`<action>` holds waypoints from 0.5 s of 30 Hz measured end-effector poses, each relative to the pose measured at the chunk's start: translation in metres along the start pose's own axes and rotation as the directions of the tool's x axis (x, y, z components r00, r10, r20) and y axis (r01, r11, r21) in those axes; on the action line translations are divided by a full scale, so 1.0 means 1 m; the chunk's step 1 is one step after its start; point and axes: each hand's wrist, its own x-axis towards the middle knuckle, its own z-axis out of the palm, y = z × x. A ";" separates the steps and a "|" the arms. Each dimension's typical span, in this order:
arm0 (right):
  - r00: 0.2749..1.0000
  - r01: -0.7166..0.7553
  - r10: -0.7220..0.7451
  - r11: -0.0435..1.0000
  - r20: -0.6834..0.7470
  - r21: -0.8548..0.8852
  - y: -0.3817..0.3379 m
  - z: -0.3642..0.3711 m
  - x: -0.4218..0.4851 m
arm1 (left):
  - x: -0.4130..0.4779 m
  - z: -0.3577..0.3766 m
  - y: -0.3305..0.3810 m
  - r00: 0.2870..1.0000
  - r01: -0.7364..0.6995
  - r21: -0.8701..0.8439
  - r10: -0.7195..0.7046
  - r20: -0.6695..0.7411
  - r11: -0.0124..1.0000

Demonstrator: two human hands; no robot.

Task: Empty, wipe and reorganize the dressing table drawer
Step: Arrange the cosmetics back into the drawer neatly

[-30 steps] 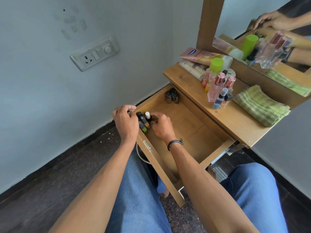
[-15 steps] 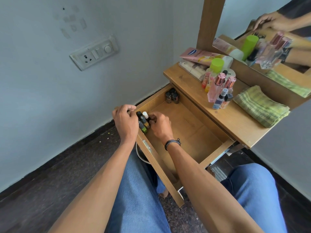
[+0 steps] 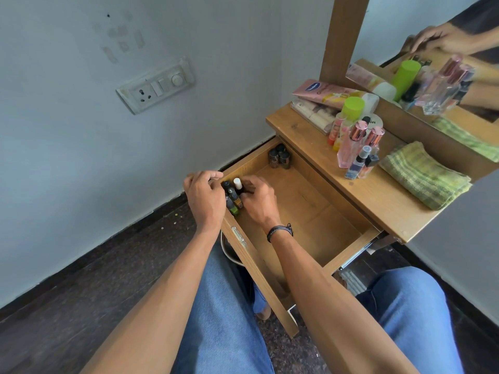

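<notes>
right hand (image 3: pixel 256 202) pinches small dark bottles (image 3: pixel 232 197) in a corner of the wooden drawer (image 3: pixel 310 211); left hand (image 3: pixel 205 197) grip unclear. a nudge could topple them.

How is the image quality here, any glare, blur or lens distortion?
Head view: soft, even daylight with no harsh glare. Head view: the left hand, right hand and small bottles look sharp, while the drawer is dimmer at its far corner. Head view: the wide-angle lens skews straight lines, such as the mirror post. The mirror reflects cleanly.
</notes>
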 end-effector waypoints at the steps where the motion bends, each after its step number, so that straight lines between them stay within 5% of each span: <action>1: 1.000 -0.001 0.001 1.000 -0.011 0.003 0.000 0.002 0.001 | 0.000 0.001 -0.001 1.000 -0.001 0.000 0.001 -0.003 1.000; 15: 0.995 -0.023 0.025 0.999 -0.101 0.023 0.005 0.012 0.010 | 0.001 0.002 -0.002 0.999 0.037 -0.093 -0.040 -0.029 0.995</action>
